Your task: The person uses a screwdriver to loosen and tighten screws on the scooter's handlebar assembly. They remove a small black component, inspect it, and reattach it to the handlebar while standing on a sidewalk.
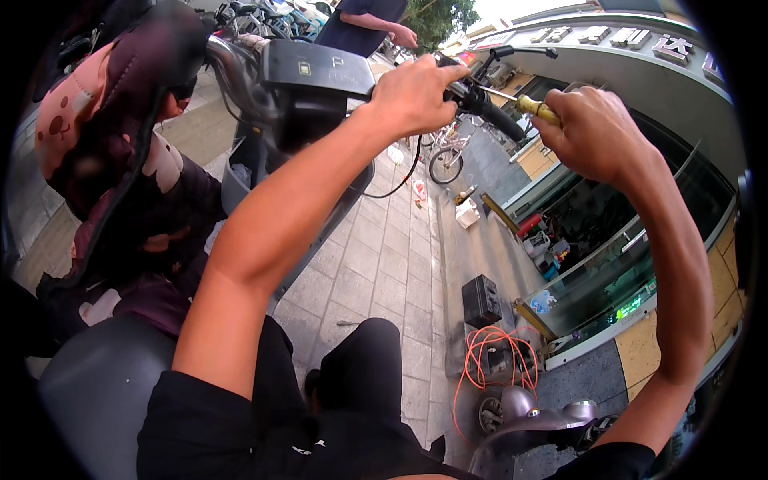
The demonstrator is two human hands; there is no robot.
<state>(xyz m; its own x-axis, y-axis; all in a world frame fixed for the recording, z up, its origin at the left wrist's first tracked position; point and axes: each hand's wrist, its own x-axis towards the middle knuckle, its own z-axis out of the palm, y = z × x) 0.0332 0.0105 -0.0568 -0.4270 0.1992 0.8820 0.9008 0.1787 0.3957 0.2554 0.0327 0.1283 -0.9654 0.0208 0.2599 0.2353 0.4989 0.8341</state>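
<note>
Over on the left, the quilted wind guard [68, 132] droops beside the scooter, and next along, the dashboard display [318, 68] is lit and sitting in place. A black cable [413, 170] hangs in a loop below the left hand [416, 92], which bends over the handlebar's inner end, index finger stretched forward; the other fingertips are hidden, so I can't tell how tightly they press. Here's the rubber grip [498, 118], on the bar, with the brake lever [520, 51] beyond it. And the yellow-handled screwdriver [534, 107] points in at the bar's controls, the right hand [596, 136] curled firmly round its handle. It looks midway: parts mounted, tool engaged or nearly so, the fastening seemingly unfinished; its tip is too small to judge.
</note>
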